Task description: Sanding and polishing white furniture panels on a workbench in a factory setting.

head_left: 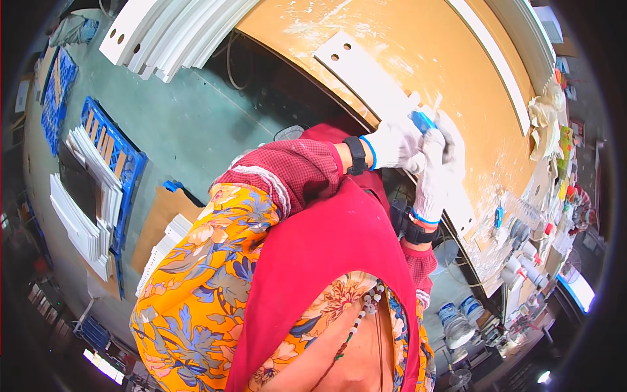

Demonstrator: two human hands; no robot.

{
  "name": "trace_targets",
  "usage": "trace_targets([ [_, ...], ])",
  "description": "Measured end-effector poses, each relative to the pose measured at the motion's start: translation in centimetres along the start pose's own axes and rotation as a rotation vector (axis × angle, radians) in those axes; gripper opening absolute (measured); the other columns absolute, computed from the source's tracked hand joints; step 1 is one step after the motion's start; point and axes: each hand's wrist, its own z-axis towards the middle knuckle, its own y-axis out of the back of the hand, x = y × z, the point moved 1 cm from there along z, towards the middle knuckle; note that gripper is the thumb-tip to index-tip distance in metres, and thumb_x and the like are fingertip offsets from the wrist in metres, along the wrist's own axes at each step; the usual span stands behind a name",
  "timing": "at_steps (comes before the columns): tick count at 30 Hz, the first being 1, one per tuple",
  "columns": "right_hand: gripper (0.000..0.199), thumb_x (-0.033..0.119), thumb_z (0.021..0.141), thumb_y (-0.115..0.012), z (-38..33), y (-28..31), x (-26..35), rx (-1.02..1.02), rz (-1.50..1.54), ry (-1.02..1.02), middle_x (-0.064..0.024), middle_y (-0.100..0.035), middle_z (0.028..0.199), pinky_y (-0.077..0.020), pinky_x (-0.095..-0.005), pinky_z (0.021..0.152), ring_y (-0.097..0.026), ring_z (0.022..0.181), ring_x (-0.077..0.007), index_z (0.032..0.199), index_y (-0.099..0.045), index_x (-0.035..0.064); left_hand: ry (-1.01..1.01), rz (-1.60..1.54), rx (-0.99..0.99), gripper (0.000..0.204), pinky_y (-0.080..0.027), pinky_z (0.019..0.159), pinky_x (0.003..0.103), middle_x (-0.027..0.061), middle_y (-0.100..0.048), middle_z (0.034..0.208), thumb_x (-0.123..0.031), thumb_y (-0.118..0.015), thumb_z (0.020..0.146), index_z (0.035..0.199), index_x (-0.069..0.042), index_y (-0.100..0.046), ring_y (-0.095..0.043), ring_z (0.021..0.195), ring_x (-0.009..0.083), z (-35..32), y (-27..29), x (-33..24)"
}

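the right hand (443, 153), in a white glove, is curled around a small blue thing (423, 122), with the thumb on the near side and fingers on the far side. the left hand (395, 142), also gloved, lies on a long white board (369, 78), its fingertips just beside the blue thing; whether it grips the board's edge i cannot tell. the blue thing is over the board, between the two hands, and no writing can be made out on it.

the board lies along the near edge of a yellow-brown desk (480, 124) streaked with white dust. it has two round holes at its far left end and smaller ones near its other end, and its visible face looks plain, without a label. a white strip (494, 59) lies farther back on the desk, and a second small blue thing (499, 217) is on the right part, near bottles with red tips (514, 264).

below the desk's right end stand buckets (450, 315) with blue-and-white labels, the print too small to read. at the upper left is a stack of white boards (163, 36) with dark holes; more white boards (81, 222) sit by a blue pallet (135, 157).
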Motion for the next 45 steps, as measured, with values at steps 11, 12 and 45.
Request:
trace_targets([
  [11,0.028,0.011,0.089,-0.066,7.3,-12.7,2.1,0.53,-0.512,0.554,-0.0129,-0.068,0.109,-0.0509,-0.0317,0.089,-0.066,0.1,-0.0233,0.116,-0.067,0.0041,0.362,-1.606,-0.078,0.045,-0.03,0.114,0.041,0.0109,-0.042,0.147,-0.035,-0.038,0.104,0.146,-0.02,-0.036,-0.045,0.132,0.0257,-1.9,-2.9,6.0],
  [12,0.03,0.012,0.089,-0.067,7.8,-13.3,1.8,0.55,-0.575,0.537,-0.0127,-0.068,0.113,-0.0506,-0.0304,0.092,-0.066,0.103,-0.021,0.117,-0.066,0.0029,0.353,-1.577,-0.143,0.043,-0.032,0.113,0.043,0.0108,-0.044,0.146,-0.034,-0.037,0.104,0.144,-0.019,-0.039,-0.045,0.131,0.0264,-1.7,-3.0,6.1],
  [45,0.031,0.007,0.087,-0.067,8.5,-14.4,1.4,0.545,-0.568,0.599,-0.0102,-0.069,0.103,-0.0525,-0.0315,0.085,-0.067,0.095,-0.0201,0.118,-0.066,0.0037,0.21,-0.872,-0.073,0.042,-0.032,0.115,0.041,0.008,-0.044,0.147,-0.028,-0.04,0.104,0.145,-0.016,-0.04,-0.044,0.134,0.0233,-2.9,-2.2,3.4],
])
